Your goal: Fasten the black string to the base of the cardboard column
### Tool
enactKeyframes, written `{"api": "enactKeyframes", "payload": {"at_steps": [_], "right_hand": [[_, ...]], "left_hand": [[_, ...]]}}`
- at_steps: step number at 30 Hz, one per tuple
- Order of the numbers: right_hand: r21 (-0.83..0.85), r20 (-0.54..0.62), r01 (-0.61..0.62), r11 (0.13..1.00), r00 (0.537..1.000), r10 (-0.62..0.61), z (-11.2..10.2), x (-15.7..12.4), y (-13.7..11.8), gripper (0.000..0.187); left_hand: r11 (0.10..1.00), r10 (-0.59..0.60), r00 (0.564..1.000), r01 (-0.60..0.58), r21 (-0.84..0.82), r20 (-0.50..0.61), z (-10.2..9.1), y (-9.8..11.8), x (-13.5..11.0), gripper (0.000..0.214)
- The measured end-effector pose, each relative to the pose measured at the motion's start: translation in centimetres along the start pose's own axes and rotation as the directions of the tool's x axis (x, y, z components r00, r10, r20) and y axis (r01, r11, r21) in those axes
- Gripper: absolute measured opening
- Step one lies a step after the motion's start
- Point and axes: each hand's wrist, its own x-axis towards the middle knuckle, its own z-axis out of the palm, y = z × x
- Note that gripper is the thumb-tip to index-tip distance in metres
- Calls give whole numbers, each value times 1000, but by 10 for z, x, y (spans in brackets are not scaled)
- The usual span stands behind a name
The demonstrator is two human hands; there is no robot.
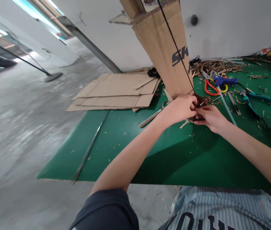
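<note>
A tall brown cardboard column (166, 54) printed with dark letters stands on the green mat (116, 150). A black cord (176, 48) runs down its front face to the base. My left hand (179, 108) and my right hand (209, 118) meet at the column's foot, fingers pinched together around a small dark brown cardboard piece (200, 101) where the cord ends. Both hands are closed on that piece; what else the fingers hold is hidden.
Flat cardboard sheets (118, 91) lie at the mat's far left corner. Orange-handled scissors (209, 88), a blue glue gun (223, 80), teal pliers (257, 99) and a utility knife (234, 103) lie right of the column among cardboard scraps. A metal ruler (89, 148) lies along the mat's left edge.
</note>
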Motion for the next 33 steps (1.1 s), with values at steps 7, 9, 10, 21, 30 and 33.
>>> {"api": "enactKeyframes", "payload": {"at_steps": [7, 9, 10, 21, 30, 33], "right_hand": [[13, -8, 10, 1000, 1000, -10, -2, 1, 1, 26], [14, -9, 8, 1000, 1000, -8, -1, 1, 1, 25], [14, -10, 5, 1000, 1000, -5, -1, 1, 1, 25], [14, -10, -14, 1000, 1000, 14, 0, 1, 0, 24], [-37, -41, -19, 999, 999, 17, 3, 0, -3, 21], [-40, -31, -27, 999, 999, 26, 2, 1, -3, 21]], "left_hand": [[1000, -9, 998, 9, 6, -65, 5, 0, 0, 22], [1000, 0, 996, 2, 20, -85, 7, -1, 1, 21], [1000, 7, 996, -4, 28, -87, 8, -2, 1, 22], [999, 8, 996, -5, 36, -88, 8, -1, 1, 24], [999, -17, 994, 22, 49, -105, 12, -2, 1, 25], [996, -51, 994, 57, 65, -101, 13, 2, 0, 26]]}}
